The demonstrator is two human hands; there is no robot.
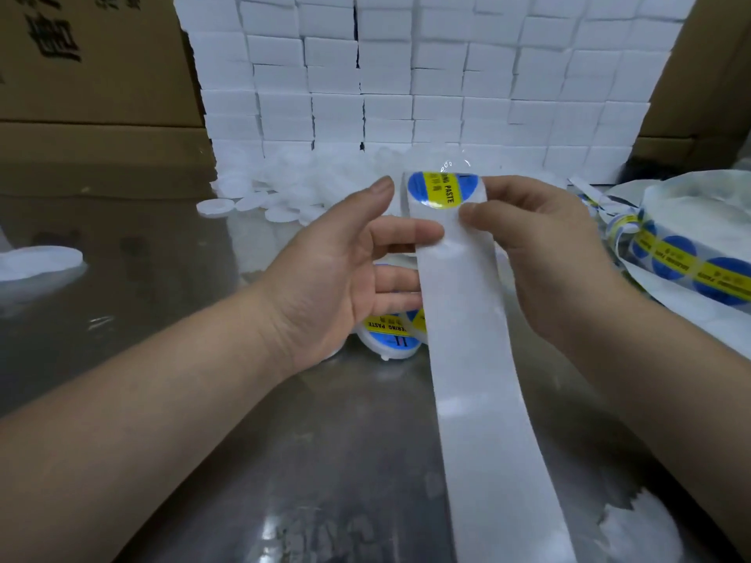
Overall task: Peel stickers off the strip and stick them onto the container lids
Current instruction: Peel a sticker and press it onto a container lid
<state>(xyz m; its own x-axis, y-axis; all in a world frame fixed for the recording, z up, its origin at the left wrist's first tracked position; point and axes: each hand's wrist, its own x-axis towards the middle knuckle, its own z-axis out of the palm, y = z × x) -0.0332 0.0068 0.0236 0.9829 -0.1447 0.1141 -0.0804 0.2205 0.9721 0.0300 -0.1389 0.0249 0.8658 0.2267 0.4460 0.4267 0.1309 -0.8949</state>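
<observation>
Over a shiny steel table point(345, 461), the left hand point(345, 270) holds a long white paper backing strip point(479, 379). The right hand point(540, 253) pinches it beside a round blue-and-yellow sticker point(443, 191) at its top. A stickered white plastic lid point(386, 335) lies beneath; plain white lids point(292, 184) are heaped behind.

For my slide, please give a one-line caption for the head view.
Left hand and right hand hold the strip, one blue-yellow sticker at its top, over labelled lids.

1. Strip point(467, 339): long white backing paper, bare along most of its length, raised and running toward the viewer.
2. Sticker point(441, 191): round, blue with yellow band, at the strip's far end.
3. Lids point(284, 184): plain white, piled behind; one stickered lid point(388, 339) lies beneath.
</observation>
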